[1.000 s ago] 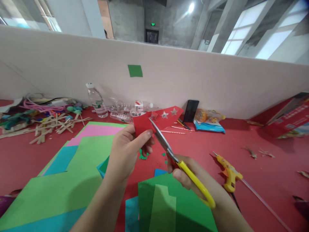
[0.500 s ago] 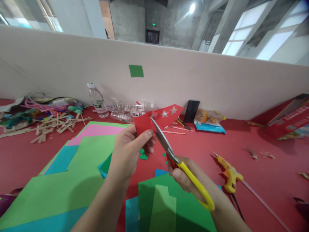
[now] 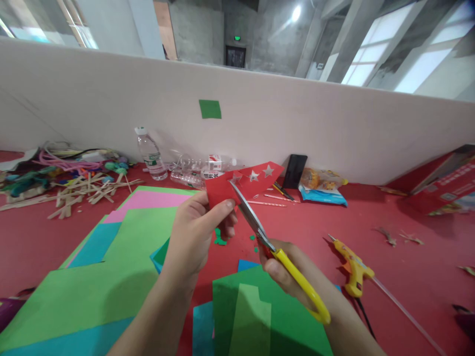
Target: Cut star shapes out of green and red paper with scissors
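Observation:
Between thumb and fingers, my left hand [image 3: 202, 222] pinches a strip of red paper [image 3: 218, 193] at its near left end. Star-shaped holes run along the strip's far part. My right hand [image 3: 285, 269] is wrapped round the yellow handles of a pair of scissors [image 3: 254, 222]. The blades point up and left, with the tips against the red paper beside the leftmost star hole; they look nearly closed. Small green paper scraps [image 3: 220, 238] lie on the red table below my left hand.
Green, blue and pink paper sheets [image 3: 85, 291] cover the left front. A yellow glue gun [image 3: 354, 267] lies at the right. Wooden sticks [image 3: 92, 190], an upright bottle [image 3: 150, 155], a black phone [image 3: 295, 170] and a snack packet [image 3: 322, 188] stand or lie along the white partition [image 3: 260, 113].
Both hands keep nearly the same place. The far end of the red paper has shifted slightly right, and the scissors' tips have moved a touch left.

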`<act>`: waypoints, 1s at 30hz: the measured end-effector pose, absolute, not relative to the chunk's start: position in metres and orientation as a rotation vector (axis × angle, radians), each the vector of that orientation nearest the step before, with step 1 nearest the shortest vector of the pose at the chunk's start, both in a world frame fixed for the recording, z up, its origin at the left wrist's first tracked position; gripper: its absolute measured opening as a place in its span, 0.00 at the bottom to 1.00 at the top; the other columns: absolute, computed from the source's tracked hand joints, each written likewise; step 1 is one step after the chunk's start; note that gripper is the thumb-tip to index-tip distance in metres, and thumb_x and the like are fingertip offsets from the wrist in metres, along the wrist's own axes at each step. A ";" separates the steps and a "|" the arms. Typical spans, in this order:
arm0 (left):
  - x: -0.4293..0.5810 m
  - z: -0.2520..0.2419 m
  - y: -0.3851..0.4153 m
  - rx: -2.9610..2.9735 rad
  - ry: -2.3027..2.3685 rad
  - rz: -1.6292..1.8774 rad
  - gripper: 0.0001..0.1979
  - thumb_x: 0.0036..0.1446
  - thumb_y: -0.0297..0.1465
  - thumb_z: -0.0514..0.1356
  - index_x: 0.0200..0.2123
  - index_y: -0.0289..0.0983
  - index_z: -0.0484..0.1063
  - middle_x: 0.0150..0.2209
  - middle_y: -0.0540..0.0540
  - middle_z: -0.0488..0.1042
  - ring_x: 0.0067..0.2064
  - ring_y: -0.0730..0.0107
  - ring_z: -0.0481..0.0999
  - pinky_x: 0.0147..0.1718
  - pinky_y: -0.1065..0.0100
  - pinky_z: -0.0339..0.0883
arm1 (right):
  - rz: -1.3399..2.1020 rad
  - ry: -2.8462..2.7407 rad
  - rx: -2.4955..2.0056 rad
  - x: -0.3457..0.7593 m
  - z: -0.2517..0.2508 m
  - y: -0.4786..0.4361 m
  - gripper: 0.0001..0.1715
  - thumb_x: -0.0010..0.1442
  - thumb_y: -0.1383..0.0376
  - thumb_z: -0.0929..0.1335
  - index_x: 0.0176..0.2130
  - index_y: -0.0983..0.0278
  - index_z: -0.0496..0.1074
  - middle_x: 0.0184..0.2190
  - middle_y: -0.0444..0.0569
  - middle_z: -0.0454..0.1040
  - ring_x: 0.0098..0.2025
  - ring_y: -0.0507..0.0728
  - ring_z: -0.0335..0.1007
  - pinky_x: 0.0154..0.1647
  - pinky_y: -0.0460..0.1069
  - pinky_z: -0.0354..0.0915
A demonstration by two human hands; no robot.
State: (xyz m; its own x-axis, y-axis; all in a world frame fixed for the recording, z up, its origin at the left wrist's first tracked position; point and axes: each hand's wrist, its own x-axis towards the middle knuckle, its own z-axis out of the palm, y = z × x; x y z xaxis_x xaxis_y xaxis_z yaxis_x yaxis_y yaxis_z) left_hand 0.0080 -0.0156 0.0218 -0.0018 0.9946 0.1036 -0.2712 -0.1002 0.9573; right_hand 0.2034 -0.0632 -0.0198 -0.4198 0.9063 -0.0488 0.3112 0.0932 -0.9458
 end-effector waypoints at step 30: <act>0.008 0.022 -0.016 1.041 0.916 1.396 0.07 0.51 0.29 0.68 0.24 0.36 0.76 0.18 0.52 0.75 0.16 0.77 0.71 0.15 0.77 0.63 | 1.330 -1.766 -1.268 0.201 -0.012 -0.067 0.43 0.57 0.24 0.60 0.29 0.59 0.56 0.25 0.39 0.53 0.27 0.52 0.48 0.25 0.47 0.48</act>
State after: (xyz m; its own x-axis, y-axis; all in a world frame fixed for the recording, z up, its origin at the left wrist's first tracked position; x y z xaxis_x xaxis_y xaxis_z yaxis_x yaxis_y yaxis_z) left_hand 0.0076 -0.0160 0.0224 0.0015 0.9959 0.0906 -0.3128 -0.0856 0.9460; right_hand 0.2010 -0.0672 -0.0118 -0.3762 0.9224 -0.0872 0.3386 0.0493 -0.9396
